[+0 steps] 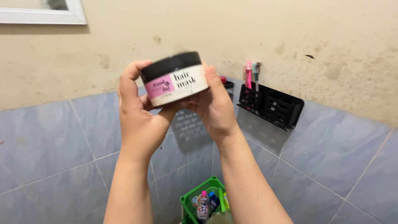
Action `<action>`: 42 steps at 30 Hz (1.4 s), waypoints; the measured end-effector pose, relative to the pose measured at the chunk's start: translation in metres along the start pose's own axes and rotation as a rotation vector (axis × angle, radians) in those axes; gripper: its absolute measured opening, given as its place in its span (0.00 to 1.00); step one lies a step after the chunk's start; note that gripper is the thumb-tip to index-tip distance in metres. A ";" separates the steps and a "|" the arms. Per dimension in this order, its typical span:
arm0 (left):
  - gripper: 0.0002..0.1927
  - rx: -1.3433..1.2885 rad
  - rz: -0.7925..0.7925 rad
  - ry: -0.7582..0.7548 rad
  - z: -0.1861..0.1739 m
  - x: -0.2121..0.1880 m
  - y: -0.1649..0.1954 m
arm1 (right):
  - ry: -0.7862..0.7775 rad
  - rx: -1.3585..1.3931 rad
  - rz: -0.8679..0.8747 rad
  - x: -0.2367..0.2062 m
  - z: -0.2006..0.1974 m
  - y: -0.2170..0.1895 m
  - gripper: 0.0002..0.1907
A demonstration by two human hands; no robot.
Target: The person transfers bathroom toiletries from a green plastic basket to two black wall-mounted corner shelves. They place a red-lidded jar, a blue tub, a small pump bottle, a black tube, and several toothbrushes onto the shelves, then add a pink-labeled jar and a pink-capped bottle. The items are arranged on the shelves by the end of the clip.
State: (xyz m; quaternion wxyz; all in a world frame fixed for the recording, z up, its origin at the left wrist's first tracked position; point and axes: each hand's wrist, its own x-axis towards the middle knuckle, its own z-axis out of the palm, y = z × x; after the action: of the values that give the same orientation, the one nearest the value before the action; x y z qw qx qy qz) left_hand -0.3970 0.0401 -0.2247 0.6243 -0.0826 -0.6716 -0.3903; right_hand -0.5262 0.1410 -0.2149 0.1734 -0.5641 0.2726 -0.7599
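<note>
The jar [174, 79], a round tub with a black lid and a white and pink label, is held up at the centre of the frame before the wall, tilted slightly. It is gripped on its left side by the left hand [139, 114] and on its right by the right hand [215, 105], both closed around it. A black rack [275, 108] with toothbrushes [251, 74] is fixed at the right; a green basket [198, 197] of bottles sits at the bottom. The lid is still on; the jar appears to be under inspection, and any opening would call for a firm twist.
</note>
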 end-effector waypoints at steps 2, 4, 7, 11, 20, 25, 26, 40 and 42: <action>0.40 -0.311 -0.102 -0.042 0.006 0.005 -0.019 | -0.102 -0.026 -0.156 -0.003 -0.003 -0.001 0.35; 0.37 -0.682 -0.146 -0.117 0.015 0.015 -0.044 | -0.137 -0.308 -0.250 -0.003 -0.004 -0.003 0.36; 0.31 -0.834 -0.270 -0.146 0.023 0.009 -0.070 | -0.095 -0.578 -0.301 -0.002 -0.007 -0.006 0.37; 0.37 -0.865 -0.330 0.023 0.031 0.003 -0.079 | -0.065 -0.864 -0.429 -0.002 -0.012 -0.005 0.38; 0.36 -0.903 -0.302 0.004 0.023 0.004 0.000 | -0.068 -0.652 -0.445 -0.008 0.006 -0.023 0.52; 0.43 -1.269 -0.525 -0.032 0.027 0.006 0.017 | 0.041 -0.779 -0.336 -0.006 0.014 -0.028 0.49; 0.46 -1.293 -0.539 -0.043 0.026 0.002 0.014 | 0.034 -0.757 -0.243 -0.007 0.012 -0.026 0.48; 0.52 -0.871 -1.076 -0.073 0.016 -0.023 -0.046 | 0.028 -0.892 -0.312 -0.012 0.007 -0.010 0.37; 0.44 -0.739 -1.036 0.072 0.005 -0.029 -0.052 | -0.015 -1.003 -0.327 -0.014 0.001 -0.008 0.36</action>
State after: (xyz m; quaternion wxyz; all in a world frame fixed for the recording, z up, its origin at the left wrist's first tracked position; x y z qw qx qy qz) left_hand -0.4258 0.0186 -0.2718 0.3069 0.0560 -0.4240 -0.8502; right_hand -0.5207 0.1552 -0.2211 -0.2367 -0.6185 0.5097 -0.5492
